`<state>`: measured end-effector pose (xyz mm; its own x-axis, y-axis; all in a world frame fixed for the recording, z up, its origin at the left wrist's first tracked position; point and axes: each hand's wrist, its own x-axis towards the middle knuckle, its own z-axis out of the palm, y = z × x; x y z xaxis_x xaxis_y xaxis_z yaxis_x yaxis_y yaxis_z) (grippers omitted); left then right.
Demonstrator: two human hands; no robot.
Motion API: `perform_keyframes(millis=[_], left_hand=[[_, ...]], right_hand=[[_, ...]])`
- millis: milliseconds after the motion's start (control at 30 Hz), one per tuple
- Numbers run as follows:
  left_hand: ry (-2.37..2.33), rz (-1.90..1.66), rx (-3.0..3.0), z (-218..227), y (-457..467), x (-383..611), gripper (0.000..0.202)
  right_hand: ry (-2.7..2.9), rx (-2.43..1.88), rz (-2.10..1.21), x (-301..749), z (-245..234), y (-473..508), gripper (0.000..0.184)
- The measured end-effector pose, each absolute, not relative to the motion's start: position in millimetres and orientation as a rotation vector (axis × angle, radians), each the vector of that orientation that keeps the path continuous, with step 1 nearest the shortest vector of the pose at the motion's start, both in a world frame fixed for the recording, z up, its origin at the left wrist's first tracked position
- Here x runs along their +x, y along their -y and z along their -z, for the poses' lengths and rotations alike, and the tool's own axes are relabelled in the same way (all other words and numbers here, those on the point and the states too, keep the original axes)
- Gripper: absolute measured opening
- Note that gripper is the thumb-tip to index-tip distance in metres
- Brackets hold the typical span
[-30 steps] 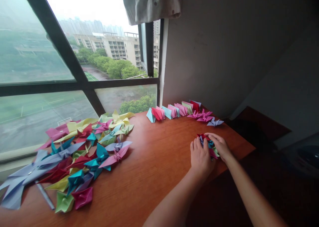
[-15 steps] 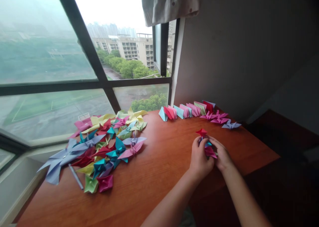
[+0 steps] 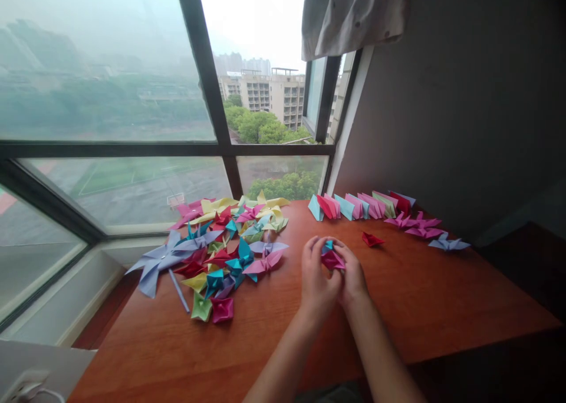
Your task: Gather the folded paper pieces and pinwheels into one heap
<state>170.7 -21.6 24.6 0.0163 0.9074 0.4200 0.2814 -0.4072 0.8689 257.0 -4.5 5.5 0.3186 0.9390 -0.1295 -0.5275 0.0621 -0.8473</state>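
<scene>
Paper sits between 2 cupped hands in the head view: a magenta piece (image 3: 332, 261) and a blue piece (image 3: 328, 246) show in the gap, just above the counter (image 3: 177, 350) and near its front edge. The left hand (image 3: 318, 282) and the right hand (image 3: 352, 274) have their fingers curled round the paper from both sides, gripping it loosely; whether the 2 colours are separate folds or tucked together, and whether they rest on the wood, I cannot tell. Folded paper like this should be very light and springy, crisp along its creases but easily crushed, and dry enough not to slip. I would take hold at the thick folded edges with light pressure, keeping off the thin points, which could bend. Right of the hands and apart from them, a small red piece (image 3: 372, 239) lies on the wood; beyond it are magenta cranes (image 3: 422, 229), a lavender crane (image 3: 448, 243) and a standing row of folded sheets (image 3: 347, 207). A colourful pile (image 3: 243, 258) spreads to the left. Compared with 0.5 s ago, the hands have shifted left towards that pile, and the red piece, then just beyond the fingertips, now lies clear of them; the row and cranes keep their places, and the camera has swung left.
</scene>
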Motion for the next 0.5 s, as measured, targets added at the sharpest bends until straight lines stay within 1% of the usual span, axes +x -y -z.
perform_keyframes(millis=[100,167,267,333,400,500], left_hand=[[-1.293,-1.551,1.838,-45,1,111,0.057],[-1.466,-1.598,1.88,-63,-12,67,0.053],[-1.726,-1.48,1.946,-89,-25,11,0.051],[-1.85,-1.459,1.929,-102,-25,-12,0.047],[-1.877,-1.487,1.966,-107,-21,-19,0.04],[-1.74,-1.494,2.06,-100,-9,-5,0.032]], right_hand=[[0.513,-0.757,-1.376,198,-44,-14,0.03],[0.538,-0.672,-1.418,164,-68,-27,0.032],[0.575,-0.647,-1.386,134,-93,-40,0.031],[0.614,-0.67,-1.353,135,-97,-45,0.029],[0.668,-0.737,-1.273,153,-89,-49,0.028],[0.819,-0.999,-0.972,211,-61,-53,0.024]])
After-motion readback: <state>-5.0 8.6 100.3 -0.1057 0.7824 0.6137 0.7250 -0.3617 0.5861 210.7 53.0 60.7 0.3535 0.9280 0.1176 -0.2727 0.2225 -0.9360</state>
